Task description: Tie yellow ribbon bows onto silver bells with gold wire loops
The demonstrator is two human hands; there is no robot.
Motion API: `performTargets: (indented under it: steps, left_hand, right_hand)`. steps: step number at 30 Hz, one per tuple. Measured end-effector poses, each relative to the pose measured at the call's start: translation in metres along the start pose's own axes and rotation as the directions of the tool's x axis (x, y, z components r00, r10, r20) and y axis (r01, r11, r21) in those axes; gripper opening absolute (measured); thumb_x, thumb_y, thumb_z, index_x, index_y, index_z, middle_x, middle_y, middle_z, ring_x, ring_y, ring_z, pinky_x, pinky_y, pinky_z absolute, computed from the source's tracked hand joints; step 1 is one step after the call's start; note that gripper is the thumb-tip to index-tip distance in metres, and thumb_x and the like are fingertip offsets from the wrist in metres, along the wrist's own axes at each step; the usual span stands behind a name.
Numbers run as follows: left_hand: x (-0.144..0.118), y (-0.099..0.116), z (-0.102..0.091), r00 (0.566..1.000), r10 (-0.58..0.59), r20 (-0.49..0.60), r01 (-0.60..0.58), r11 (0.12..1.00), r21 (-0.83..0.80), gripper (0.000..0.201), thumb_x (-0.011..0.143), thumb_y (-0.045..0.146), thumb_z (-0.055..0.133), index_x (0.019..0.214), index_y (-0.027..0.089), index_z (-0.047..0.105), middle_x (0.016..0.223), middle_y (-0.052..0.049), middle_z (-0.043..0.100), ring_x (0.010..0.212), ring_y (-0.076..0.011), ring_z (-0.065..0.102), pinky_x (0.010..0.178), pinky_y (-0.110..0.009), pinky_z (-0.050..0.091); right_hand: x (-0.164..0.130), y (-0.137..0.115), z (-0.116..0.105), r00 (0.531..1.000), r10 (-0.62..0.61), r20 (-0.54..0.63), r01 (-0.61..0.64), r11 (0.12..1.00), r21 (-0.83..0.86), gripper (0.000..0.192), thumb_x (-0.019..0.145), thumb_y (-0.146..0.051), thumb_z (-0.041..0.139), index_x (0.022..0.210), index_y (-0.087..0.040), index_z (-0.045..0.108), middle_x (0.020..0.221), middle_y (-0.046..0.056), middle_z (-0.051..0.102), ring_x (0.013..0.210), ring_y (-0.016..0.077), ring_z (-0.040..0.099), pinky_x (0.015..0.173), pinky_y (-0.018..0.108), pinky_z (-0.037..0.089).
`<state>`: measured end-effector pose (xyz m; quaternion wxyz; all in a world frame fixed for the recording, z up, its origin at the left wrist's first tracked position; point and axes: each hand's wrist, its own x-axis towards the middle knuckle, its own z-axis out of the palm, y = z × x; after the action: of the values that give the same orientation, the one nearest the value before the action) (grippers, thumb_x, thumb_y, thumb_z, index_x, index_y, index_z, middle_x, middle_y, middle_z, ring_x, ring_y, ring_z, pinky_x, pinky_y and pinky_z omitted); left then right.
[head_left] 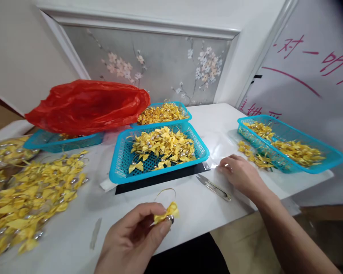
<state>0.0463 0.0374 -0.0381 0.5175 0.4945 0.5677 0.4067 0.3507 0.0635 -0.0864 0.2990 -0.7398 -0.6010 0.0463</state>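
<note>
My left hand (137, 236) pinches a small yellow ribbon bow (167, 213) with a silver bell and a thin gold loop, low over the white table (194, 205). My right hand (240, 175) rests fingers-down on the table, on a clear plastic sheet (220, 150), holding nothing. Thread snips (214, 187) lie just left of that hand. A blue basket (160, 152) of yellow bows stands behind both hands, on a black mat (160, 179).
A loose pile of bows (31, 198) covers the table's left side. Another blue basket (291, 142) with bows sits at the right edge, one more (162, 112) behind the middle one. A red plastic bag (88, 104) covers a fourth basket (60, 140) at the back left.
</note>
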Motion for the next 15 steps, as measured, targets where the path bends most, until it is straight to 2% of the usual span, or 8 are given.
performTargets:
  steps: [3,7,12,15]
  left_hand:
    - [0.007,0.001,-0.005,0.992,-0.01,0.125,-0.005,0.993,0.121,0.009,0.071,0.03,0.079,0.076,0.024,0.076,0.071,0.001,0.071,0.066,-0.0146,0.061,0.061,-0.019,0.05]
    - [0.016,-0.003,-0.01,0.992,-0.021,0.128,-0.001,0.985,0.174,0.006,0.072,0.025,0.074,0.072,0.021,0.077,0.067,0.0,0.071,0.064,-0.0168,0.062,0.061,-0.023,0.049]
    - [0.024,-0.008,-0.011,0.992,0.01,0.124,-0.034,0.98,0.197,0.008,0.072,0.029,0.074,0.074,0.023,0.078,0.07,0.0,0.074,0.069,-0.0195,0.064,0.064,-0.024,0.05]
    - [0.031,-0.012,-0.012,0.985,0.022,0.173,-0.079,0.939,0.335,0.012,0.073,0.035,0.073,0.075,0.023,0.077,0.074,-0.001,0.075,0.071,-0.022,0.065,0.063,-0.025,0.05]
  right_hand:
    - [-0.007,0.002,0.011,1.0,0.007,-0.009,-0.007,0.999,-0.035,0.018,0.083,-0.027,0.052,0.074,-0.018,0.065,0.083,0.007,0.065,0.082,0.0233,0.06,0.071,0.036,0.044]
    - [-0.014,0.011,0.013,0.999,0.029,-0.045,-0.028,1.0,0.007,0.018,0.08,-0.03,0.049,0.072,-0.021,0.061,0.083,0.009,0.067,0.08,0.0266,0.061,0.069,0.037,0.044]
    - [-0.011,0.023,0.003,0.992,0.099,-0.084,-0.093,0.994,0.064,0.024,0.092,-0.037,0.047,0.084,-0.018,0.059,0.069,0.003,0.065,0.058,0.0176,0.06,0.057,0.031,0.047]
    - [-0.008,0.023,-0.002,0.995,0.081,-0.06,-0.079,0.996,0.029,0.023,0.096,-0.035,0.053,0.086,-0.016,0.061,0.073,0.0,0.064,0.063,0.0139,0.061,0.063,0.029,0.05]
